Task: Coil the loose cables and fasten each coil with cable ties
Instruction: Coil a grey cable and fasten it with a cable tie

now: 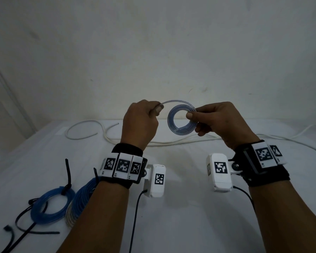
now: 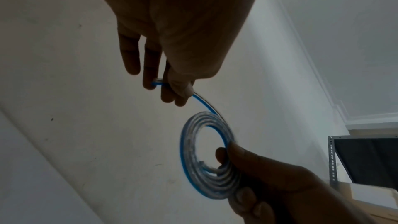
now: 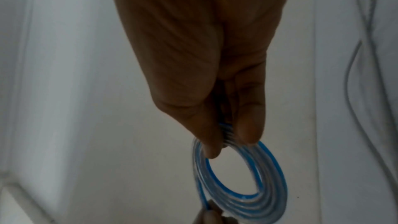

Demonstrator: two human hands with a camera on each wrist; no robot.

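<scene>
At frame centre the right hand (image 1: pixel 211 118) pinches the nearly wound blue-clear coil (image 1: pixel 181 121) while the left hand (image 1: pixel 140 121) grips its free end; two tied coils (image 1: pixel 52 203) lie lower left, the white cable (image 1: pixel 106 132) remains loose behind.

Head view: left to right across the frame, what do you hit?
Loose black cable ties → blue coil tied with a black tie → second tied blue-and-clear coil → left hand pinching the cable's free end → clear-blue coil in the air → right hand pinching that coil.
</scene>
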